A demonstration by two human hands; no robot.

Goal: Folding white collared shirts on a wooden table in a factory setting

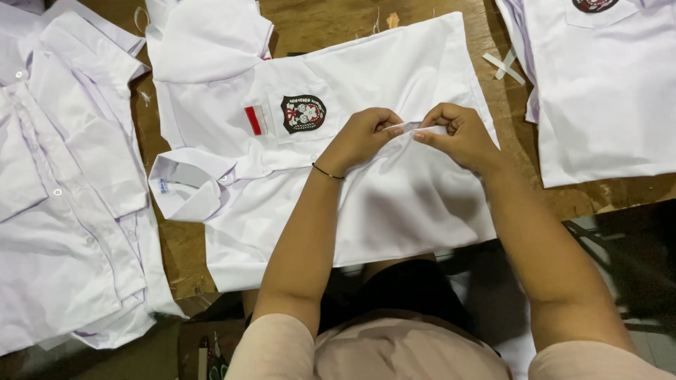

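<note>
**Both hands pinch a fold on the white shirt**

To the left of the folded white shirt (394,197) lies a pile of other white shirts (63,190) on the wooden surface (176,246). The folded shirt is in the middle, its collar (186,184) pointing left and its dark embroidered badge (303,113) on the pocket, beside a small red and white patch (256,119). Just right of the badge, the left hand (360,137) has its fingers (389,127) closed narrowly on a small raised fold of the cloth. The right hand (458,137) meets it there, fingers (431,138) also pinched tight on the same fold. Further right of this shirt lies another white shirt (605,91).
</note>
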